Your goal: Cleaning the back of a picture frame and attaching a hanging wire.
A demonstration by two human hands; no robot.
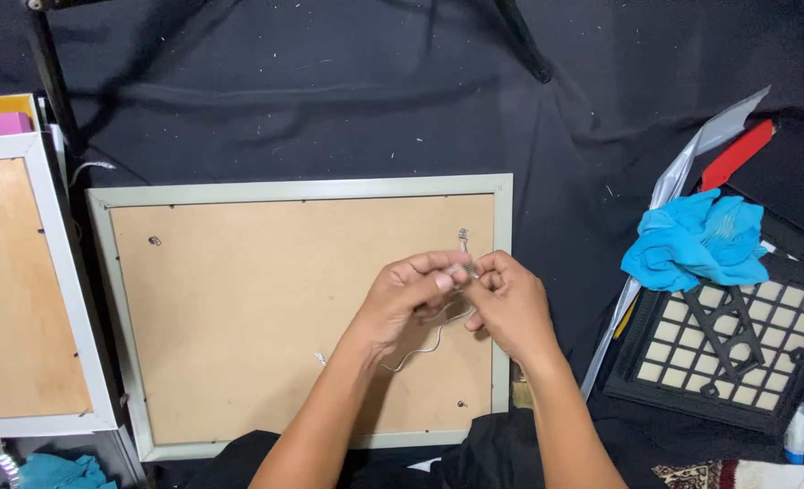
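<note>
Hanging wire pinched between two hands over a frame back

A thin wire (429, 344) is gripped by the left hand (411, 299) and right hand (509, 303) above a pale-rimmed picture frame (302, 188) laid face down on black cloth (329, 91); a blue rag (696, 237) is seen well apart.

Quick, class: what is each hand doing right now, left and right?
Left hand: closed, pinching the wire over the frame.
Right hand: closed, pinching the same wire near its hook.

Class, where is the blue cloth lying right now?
In the head view, the blue cloth lies at the right, on the black lattice frame's upper corner, beside the red strip.
</note>
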